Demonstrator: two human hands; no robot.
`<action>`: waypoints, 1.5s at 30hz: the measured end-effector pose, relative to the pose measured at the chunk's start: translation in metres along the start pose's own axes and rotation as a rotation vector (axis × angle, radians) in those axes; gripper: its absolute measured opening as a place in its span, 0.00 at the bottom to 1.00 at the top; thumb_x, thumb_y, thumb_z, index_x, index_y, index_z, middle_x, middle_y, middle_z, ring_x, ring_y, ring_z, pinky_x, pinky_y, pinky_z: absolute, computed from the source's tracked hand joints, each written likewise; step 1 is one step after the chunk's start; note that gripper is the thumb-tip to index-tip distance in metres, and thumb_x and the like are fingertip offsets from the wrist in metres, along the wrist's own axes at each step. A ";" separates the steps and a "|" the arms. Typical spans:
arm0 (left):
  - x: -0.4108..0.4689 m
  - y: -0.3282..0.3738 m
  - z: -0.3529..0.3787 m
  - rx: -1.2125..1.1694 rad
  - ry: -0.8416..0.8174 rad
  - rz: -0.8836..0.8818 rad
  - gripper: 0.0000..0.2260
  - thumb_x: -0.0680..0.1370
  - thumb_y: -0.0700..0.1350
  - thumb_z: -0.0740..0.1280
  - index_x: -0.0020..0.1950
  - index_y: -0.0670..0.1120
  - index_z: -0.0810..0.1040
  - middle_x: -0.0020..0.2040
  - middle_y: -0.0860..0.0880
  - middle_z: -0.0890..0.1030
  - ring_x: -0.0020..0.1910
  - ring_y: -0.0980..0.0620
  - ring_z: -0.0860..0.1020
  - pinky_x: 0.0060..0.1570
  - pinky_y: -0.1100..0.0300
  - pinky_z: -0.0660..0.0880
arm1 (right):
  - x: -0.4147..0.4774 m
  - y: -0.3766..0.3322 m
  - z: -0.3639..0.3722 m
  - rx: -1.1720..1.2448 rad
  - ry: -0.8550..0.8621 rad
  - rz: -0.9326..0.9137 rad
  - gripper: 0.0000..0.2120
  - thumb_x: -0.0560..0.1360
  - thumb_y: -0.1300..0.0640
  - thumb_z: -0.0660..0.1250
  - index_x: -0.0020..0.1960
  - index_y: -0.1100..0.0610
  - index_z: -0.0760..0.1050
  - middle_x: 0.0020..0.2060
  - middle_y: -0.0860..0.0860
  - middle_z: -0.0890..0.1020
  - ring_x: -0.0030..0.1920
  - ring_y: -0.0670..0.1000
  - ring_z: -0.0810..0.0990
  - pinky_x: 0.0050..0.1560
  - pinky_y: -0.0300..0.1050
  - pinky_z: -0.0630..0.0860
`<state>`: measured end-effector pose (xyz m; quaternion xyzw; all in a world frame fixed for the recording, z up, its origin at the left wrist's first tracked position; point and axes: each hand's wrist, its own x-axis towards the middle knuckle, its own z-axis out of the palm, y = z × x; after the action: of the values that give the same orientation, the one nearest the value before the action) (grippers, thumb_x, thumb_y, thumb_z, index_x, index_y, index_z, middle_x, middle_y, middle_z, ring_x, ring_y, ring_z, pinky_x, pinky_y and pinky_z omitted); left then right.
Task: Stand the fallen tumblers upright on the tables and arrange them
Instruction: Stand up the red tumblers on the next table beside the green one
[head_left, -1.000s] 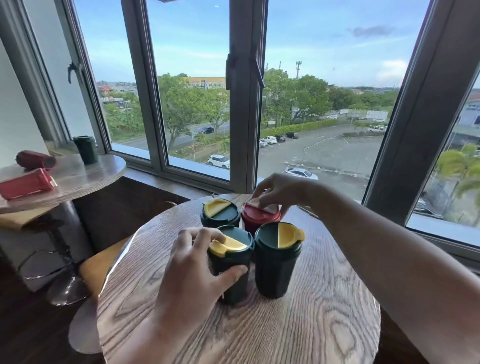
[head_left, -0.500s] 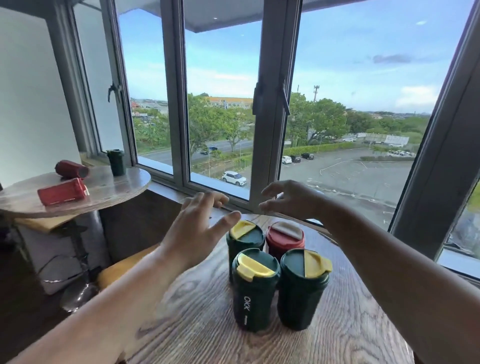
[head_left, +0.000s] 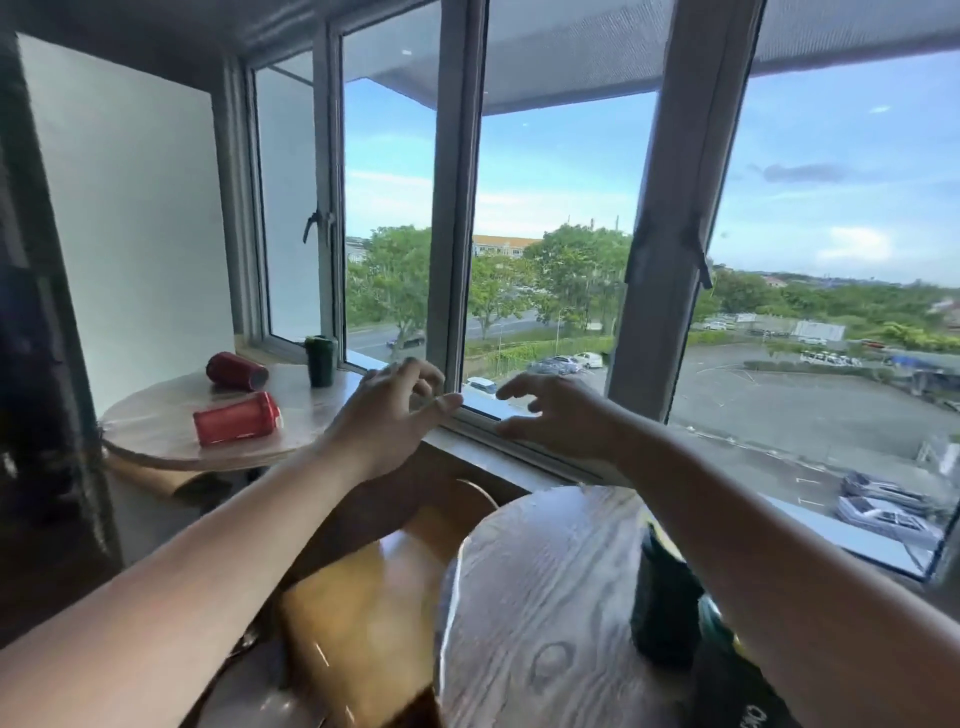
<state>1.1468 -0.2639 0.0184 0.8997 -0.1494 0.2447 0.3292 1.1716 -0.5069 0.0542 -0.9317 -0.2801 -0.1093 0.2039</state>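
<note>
Two red tumblers lie on their sides on the far round table (head_left: 156, 431): a bright one (head_left: 237, 418) near its front edge and a darker one (head_left: 236, 371) behind it. A dark green tumbler (head_left: 320, 360) stands upright at the back of that table by the window. On the near round table (head_left: 535, 597) dark green tumblers (head_left: 662, 608) stand upright, mostly hidden behind my right forearm. My left hand (head_left: 392, 415) and my right hand (head_left: 558, 413) are raised in the air in front of the window sill, fingers apart, holding nothing.
A window frame and sill (head_left: 519, 441) run behind both tables. A tan wooden seat (head_left: 363, 603) sits in the gap between the tables. A white wall (head_left: 130, 234) stands at the left behind the far table.
Both hands let go of the tumblers on the near table and rose toward the left. The view swung left and up, so the near tumblers slid to the lower right.
</note>
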 end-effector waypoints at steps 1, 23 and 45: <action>0.000 -0.018 -0.013 0.013 0.002 0.000 0.20 0.78 0.65 0.63 0.62 0.54 0.75 0.57 0.53 0.79 0.60 0.52 0.76 0.56 0.52 0.72 | 0.014 -0.014 0.010 0.005 0.002 -0.002 0.28 0.74 0.42 0.75 0.69 0.53 0.77 0.68 0.52 0.80 0.64 0.55 0.81 0.61 0.49 0.77; 0.033 -0.337 -0.146 0.224 0.064 -0.234 0.16 0.78 0.61 0.67 0.62 0.56 0.75 0.55 0.55 0.78 0.60 0.51 0.73 0.56 0.54 0.70 | 0.304 -0.115 0.212 0.208 -0.163 0.046 0.28 0.72 0.39 0.75 0.69 0.48 0.78 0.67 0.46 0.80 0.64 0.49 0.80 0.67 0.49 0.74; 0.214 -0.605 -0.154 0.181 -0.031 -0.226 0.17 0.76 0.54 0.73 0.61 0.49 0.79 0.53 0.50 0.80 0.57 0.47 0.77 0.55 0.54 0.72 | 0.477 -0.111 0.329 0.121 -0.517 0.038 0.41 0.67 0.43 0.80 0.75 0.32 0.66 0.74 0.44 0.72 0.73 0.47 0.70 0.73 0.54 0.68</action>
<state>1.5325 0.2620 -0.0785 0.9404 -0.0297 0.2049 0.2698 1.5294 -0.0495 -0.0529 -0.9198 -0.3115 0.1529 0.1830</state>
